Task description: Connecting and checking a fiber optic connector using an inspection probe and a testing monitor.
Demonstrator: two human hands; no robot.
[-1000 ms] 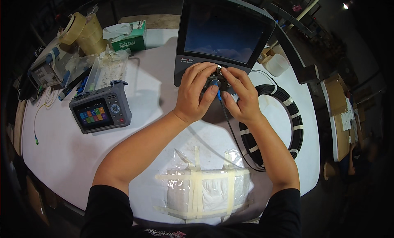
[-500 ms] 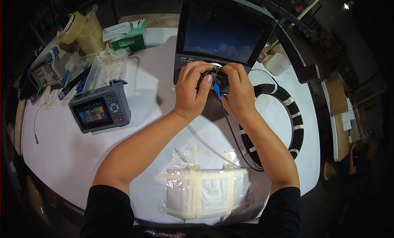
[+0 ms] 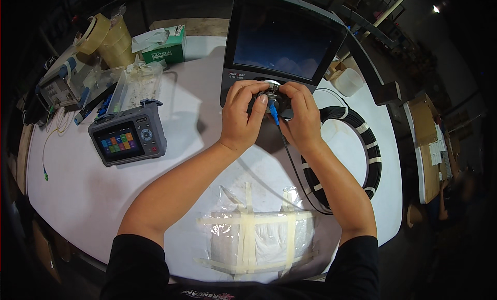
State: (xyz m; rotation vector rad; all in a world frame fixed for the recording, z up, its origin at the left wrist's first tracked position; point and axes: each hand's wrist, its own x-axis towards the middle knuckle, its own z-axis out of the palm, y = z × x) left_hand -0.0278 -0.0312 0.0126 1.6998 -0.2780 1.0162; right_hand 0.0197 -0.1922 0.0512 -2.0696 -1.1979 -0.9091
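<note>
Both hands meet at the front of a grey desktop instrument with a dark, lit screen. A round metal fitting on it sits between my fingertips. From the left, my left hand curls its fingers over the fitting, thumb against the near side. My right hand grips it from the right, with its thumb hidden. A blue fibre connector points up into the fitting. Its black cable hangs down between my forearms and runs toward a coil of black cable under my right forearm.
Left on the white table stands a grey handheld tester with coloured icons. Behind it are a plastic tray, a green tissue box, tape rolls and another instrument. A taped clear-film patch lies near me. A white tub stands at right.
The view has shifted very slightly. Both hands stay on the fitting, with only a small shift of the right fingers; the blue connector remains in place.
</note>
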